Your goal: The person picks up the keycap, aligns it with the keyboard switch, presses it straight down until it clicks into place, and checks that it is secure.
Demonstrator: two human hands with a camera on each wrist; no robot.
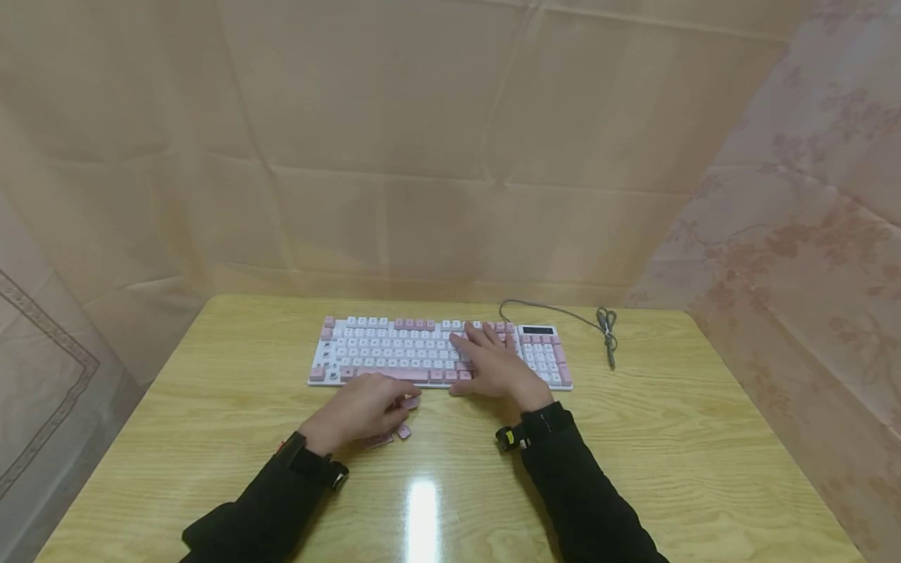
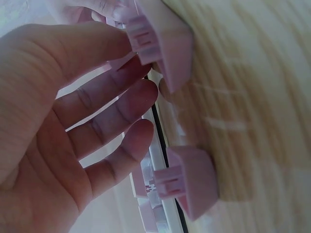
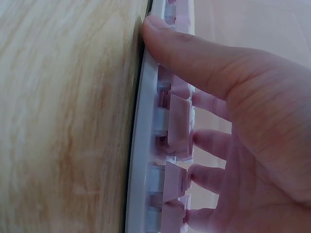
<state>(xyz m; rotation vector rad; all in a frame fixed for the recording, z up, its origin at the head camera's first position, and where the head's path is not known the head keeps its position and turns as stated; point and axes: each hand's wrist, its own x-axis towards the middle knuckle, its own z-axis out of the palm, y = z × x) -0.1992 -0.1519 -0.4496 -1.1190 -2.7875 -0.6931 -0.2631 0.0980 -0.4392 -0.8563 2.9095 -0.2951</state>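
Note:
A white and pink keyboard (image 1: pixel 387 353) lies on the table, with a few bare switch spots among the keys at its left end. My left hand (image 1: pixel 362 410) is low in front of it, thumb and fingertips together at a pink keycap (image 1: pixel 411 403); the pinch is partly hidden. Loose pink keycaps (image 2: pixel 189 182) lie on the table by that hand, stems showing in the left wrist view. My right hand (image 1: pixel 496 371) rests spread over the keyboard's right part. Its fingertips touch the keys, and its thumb (image 3: pixel 180 48) lies against the front edge.
A grey cable (image 1: pixel 549 307) runs from the back of the keyboard to a tied bundle (image 1: pixel 608 328) on the right. The wooden table (image 1: pixel 633 453) meets a beige cloth (image 1: pixel 422 195) behind. A patterned cloth (image 1: pixel 809 274) hangs at the right.

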